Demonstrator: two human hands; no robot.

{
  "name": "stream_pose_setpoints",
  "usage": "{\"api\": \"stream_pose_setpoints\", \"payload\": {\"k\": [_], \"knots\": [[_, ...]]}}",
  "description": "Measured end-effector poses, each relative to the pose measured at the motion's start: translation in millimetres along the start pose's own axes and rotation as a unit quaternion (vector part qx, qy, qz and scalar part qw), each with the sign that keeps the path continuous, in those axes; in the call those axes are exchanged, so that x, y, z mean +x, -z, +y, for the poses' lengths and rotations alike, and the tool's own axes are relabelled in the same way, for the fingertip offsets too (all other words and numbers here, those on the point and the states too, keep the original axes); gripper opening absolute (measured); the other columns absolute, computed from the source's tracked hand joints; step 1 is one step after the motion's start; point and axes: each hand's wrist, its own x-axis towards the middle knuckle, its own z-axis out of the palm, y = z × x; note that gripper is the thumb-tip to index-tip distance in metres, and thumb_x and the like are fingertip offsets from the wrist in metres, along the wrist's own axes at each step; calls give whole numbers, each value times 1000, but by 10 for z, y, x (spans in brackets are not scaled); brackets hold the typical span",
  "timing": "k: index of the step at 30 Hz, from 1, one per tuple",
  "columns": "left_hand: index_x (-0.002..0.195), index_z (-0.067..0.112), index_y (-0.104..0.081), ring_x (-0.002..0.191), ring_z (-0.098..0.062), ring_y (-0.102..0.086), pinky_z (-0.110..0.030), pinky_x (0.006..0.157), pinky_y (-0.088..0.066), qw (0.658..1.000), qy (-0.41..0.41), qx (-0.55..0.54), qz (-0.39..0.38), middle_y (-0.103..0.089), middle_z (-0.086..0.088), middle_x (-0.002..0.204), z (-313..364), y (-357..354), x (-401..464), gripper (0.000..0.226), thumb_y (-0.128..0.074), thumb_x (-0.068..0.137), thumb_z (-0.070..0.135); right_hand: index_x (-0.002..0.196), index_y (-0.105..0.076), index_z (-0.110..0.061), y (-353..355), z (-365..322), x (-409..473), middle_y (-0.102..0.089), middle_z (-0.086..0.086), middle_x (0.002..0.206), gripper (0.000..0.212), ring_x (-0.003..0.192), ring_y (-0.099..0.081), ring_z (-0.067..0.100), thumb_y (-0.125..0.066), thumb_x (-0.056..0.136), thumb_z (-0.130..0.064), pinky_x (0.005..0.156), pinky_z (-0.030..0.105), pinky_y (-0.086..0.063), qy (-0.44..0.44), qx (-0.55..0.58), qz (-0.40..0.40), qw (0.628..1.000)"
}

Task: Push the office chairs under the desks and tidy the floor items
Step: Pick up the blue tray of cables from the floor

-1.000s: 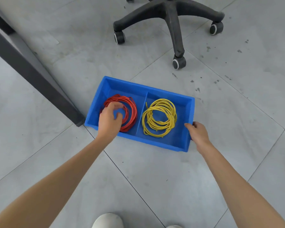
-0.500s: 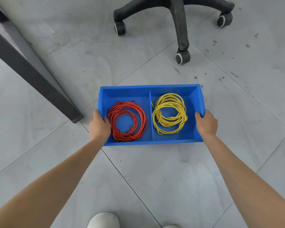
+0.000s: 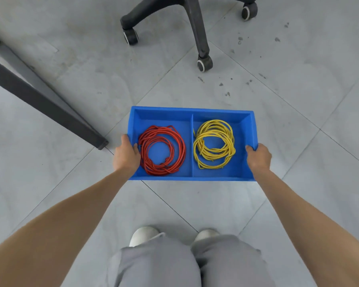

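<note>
Head view: your left hand (image 3: 126, 156) grips the left end wall of the blue bin (image 3: 192, 109), thumb curled over its rim, and your right hand (image 3: 258, 158) grips the right end wall likewise. Inside the bin, red cable coil (image 3: 161, 150) left compartment, yellow cable coil (image 3: 214, 143) right. Beyond the bin, office chair base (image 3: 197, 27); left of the bin, dark desk leg (image 3: 44, 104) on the tiled floor (image 3: 298, 104).
</note>
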Motion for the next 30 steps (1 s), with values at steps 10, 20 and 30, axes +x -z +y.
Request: {"api": "stream_pose_setpoints", "payload": {"k": [10, 20, 30], "knots": [[106, -4, -37, 86, -48, -54, -42, 62, -36, 997, -43, 45, -47, -56, -34, 100, 998, 1560, -1586, 21, -39, 95, 13, 98, -55, 4, 2113, -472, -1600, -60, 26, 105, 30, 83, -51, 34, -47, 92, -24, 77, 45, -45, -80, 6, 29, 996], [105, -8, -37, 91, -52, -52, -38, 63, -29, 994, -89, 38, -41, -55, -40, 100, 2135, 3205, -3199, 22, -42, 94, 10, 96, -55, 3, 4339, -1223, -3231, -61, 24, 106, 26, 96, -56, 40, -47, 93, -22, 74, 38, -40, -74, 16, 82, 994], [101, -5, -40, 89, -51, -53, -43, 65, -36, 993, -106, -22, 41, -57, -37, 97, 2598, 4210, -3983, 17, -45, 92, 9, 93, -54, 8, 5462, -1764, -4032, -61, 30, 99, 29, 92, -54, 45, -47, 93, -20, 68, 39, -38, 38, -31, 138, 989]]}}
